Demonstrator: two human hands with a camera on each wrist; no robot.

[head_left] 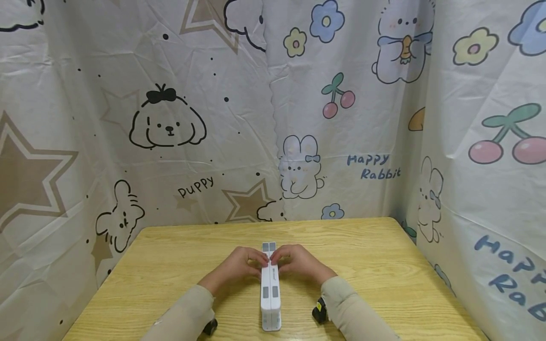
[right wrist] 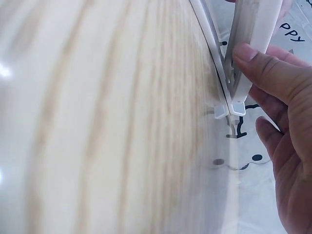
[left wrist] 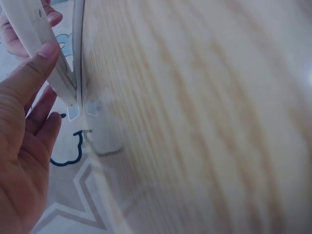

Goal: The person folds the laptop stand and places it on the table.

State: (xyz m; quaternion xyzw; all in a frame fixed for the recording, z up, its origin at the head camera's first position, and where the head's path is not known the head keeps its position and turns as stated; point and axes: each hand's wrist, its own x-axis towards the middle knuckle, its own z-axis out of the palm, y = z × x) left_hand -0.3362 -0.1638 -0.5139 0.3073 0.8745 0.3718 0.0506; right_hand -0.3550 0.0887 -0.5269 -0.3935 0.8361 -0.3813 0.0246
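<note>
A white folded laptop stand (head_left: 270,300) with grey pads lies lengthwise on the table, pointing away from me. My left hand (head_left: 239,264) grips its left side toward the far end, and my right hand (head_left: 304,264) grips the right side opposite. In the left wrist view, the left thumb lies on one white bar of the stand (left wrist: 46,51), with fingers of the left hand (left wrist: 17,146) behind it. The right wrist view has the right hand (right wrist: 297,107) with its thumb against a bar of the stand (right wrist: 256,39). A narrow gap shows between the stand's parts there.
The stand rests on a wood-grain table (head_left: 179,251). Printed curtains (head_left: 239,128) hang behind it and along both sides. A black device (head_left: 319,311) sits at the right wrist, and another (head_left: 210,327) at the left.
</note>
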